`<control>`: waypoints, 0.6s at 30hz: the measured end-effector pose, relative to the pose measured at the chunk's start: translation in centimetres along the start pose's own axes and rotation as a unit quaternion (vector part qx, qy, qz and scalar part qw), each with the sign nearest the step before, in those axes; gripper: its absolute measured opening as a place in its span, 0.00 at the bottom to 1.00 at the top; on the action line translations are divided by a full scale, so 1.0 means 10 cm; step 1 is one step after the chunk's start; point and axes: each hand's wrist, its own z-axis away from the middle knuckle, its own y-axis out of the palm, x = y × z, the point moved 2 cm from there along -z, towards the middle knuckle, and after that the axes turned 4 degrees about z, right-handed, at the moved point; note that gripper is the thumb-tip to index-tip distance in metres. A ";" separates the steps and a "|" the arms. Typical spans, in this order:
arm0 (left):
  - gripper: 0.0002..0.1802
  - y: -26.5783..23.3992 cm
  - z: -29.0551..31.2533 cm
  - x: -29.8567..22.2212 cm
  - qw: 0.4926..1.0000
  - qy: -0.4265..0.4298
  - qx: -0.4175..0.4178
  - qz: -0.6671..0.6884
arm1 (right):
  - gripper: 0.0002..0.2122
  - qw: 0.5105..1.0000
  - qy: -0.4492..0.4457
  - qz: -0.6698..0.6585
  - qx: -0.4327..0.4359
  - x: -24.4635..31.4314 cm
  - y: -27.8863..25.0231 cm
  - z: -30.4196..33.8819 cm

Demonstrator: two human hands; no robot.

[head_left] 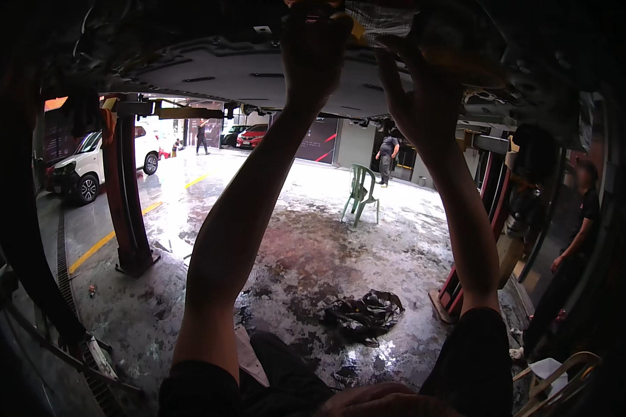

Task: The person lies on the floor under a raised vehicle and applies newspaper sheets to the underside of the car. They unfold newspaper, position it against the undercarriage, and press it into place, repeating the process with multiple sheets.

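Both my arms reach up to the dark underside of a raised car. My left hand is closed at the top edge of the view; what it grips is in shadow and partly cut off. A small yellow piece shows beside its fingers. To the right, my right hand is raised with thumb and fingers apart, its fingertips close to a pale, shiny, ribbed part. Whether those fingertips touch it I cannot tell.
Red lift posts stand left and right. Black crumpled plastic lies on the wet, stained floor. A green chair stands ahead. One person is beyond it, another at right. A white car is parked left.
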 end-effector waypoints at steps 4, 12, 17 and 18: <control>0.12 0.01 -0.12 0.10 0.997 0.077 0.009 -0.006 | 0.11 0.993 -0.056 0.071 -0.078 -0.04 0.16 -0.14; 0.19 0.08 -0.14 0.06 0.974 0.143 -0.048 -0.172 | 0.18 0.981 -0.081 0.170 -0.049 -0.15 0.36 -0.21; 0.18 0.10 -0.10 -0.03 0.939 0.151 -0.065 -0.303 | 0.15 0.975 -0.082 0.199 -0.048 -0.04 0.26 -0.37; 0.17 0.11 -0.10 -0.05 0.932 0.159 -0.063 -0.321 | 0.16 0.974 -0.083 0.208 -0.043 -0.04 0.26 -0.38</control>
